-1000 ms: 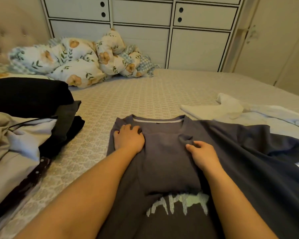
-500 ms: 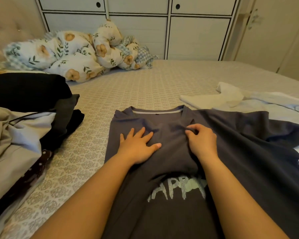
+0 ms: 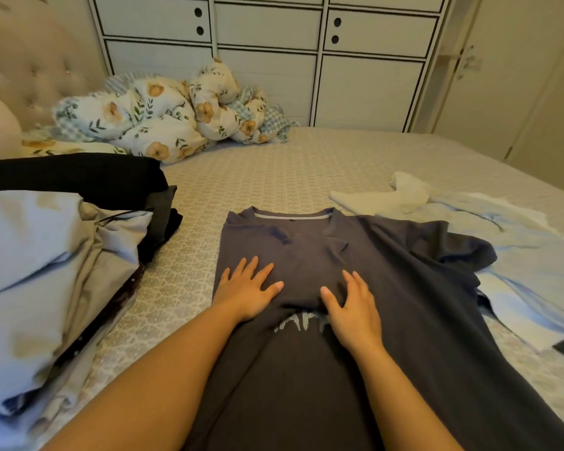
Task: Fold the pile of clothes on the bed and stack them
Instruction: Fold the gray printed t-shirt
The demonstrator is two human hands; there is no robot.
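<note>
1. Your right hand has let go of the fold it pinched half a second ago and now lies flat on the shirt, fingers straight and slightly apart; both hands have slid back from the collar toward you
2. Your left hand presses flat on the shirt too, fingers spread, thumb pointing toward the right hand
3. The shirt, dark grey, lies spread on the bed straight in front of you, collar on the far side; its left edge is folded in along a straight line, while its right sleeve is bunched loosely out to the right
4. Pale print on the chest shows between your hands, partly hidden under a ridge of cloth and your right palm
5. The pile of unfolded clothes, pale blue, beige and black, sits to your left, just beside the shirt with a strip of bedsheet between
6. To your right, light blue and white garments lie flat, the shirt's bunched sleeve overlapping them
7. A floral duvet is heaped at the far left of the bed, before the white cabinets
</note>
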